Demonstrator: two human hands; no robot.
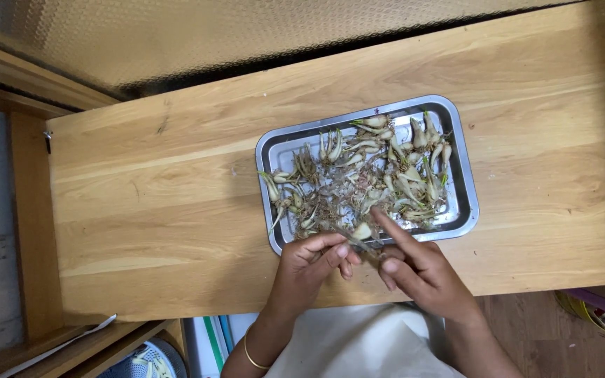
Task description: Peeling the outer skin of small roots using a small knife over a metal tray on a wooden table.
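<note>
A rectangular metal tray (468, 187) lies on a light wooden tabletop (169, 196), filled with several small pale bulbs with green shoots, roots and loose skins (379, 171). My left hand (309, 266) is at the tray's near edge, fingertips pinched on one small bulb (363, 231). My right hand (418, 269) is beside it, its index finger stretched out along a thin knife blade (358, 241) that touches that bulb. A gold bangle circles my left wrist.
The tabletop's near edge runs just below my hands. A wooden frame (33, 231) stands at the left, with a white perforated basket (150, 360) below it. Colourful items (600, 311) show at the lower right. A textured panel (176, 35) lies behind the table.
</note>
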